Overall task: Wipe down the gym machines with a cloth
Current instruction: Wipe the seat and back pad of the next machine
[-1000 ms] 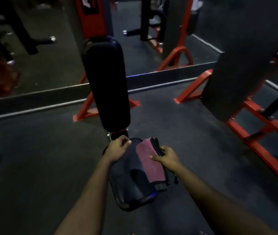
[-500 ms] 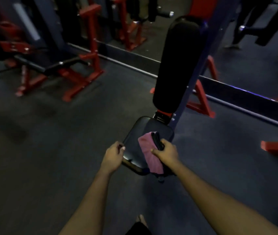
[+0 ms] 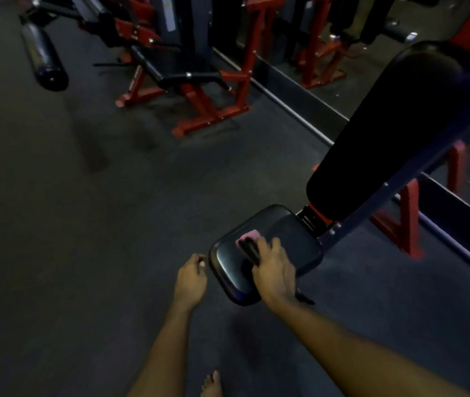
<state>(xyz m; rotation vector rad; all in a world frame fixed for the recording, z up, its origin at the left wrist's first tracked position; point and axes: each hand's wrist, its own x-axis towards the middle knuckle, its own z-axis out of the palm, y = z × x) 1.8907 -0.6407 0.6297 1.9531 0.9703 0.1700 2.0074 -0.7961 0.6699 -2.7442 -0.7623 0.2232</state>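
— Where to look for the cloth [image 3: 249, 235]?

— On the black seat pad [image 3: 291, 239], toward its left half, pinned under the right hand [image 3: 273, 270]. Pink on top, with a dark edge against the fingers [image 3: 269, 245]. Mostly covered, only the far end showing.

— And the grip there?

— Fingers bent down over the folded bundle, holding it and pressing it flat to the pad. Palm and wrist over the seat's near right corner. Thumb not made out through the blur.

— Anything in the left hand [image 3: 190, 277]?

— Nothing. Hanging just beside the seat's left edge, apart from it, fingers loosely curled and thumb close to the fingertips.

— Around the seat?

— Behind it, tilted away to the upper right, a long black backrest pad [image 3: 385, 133] on a dark frame with red feet. Beyond that, along the wall, a mirror [image 3: 342, 61]. Well apart at the upper left, another red-framed machine [image 3: 199, 104], and near it a black roller pad [image 3: 43, 57]. Underneath everything, dark floor [image 3: 84, 224]. At the bottom edge, between the two forearms, a bare foot [image 3: 212, 386].
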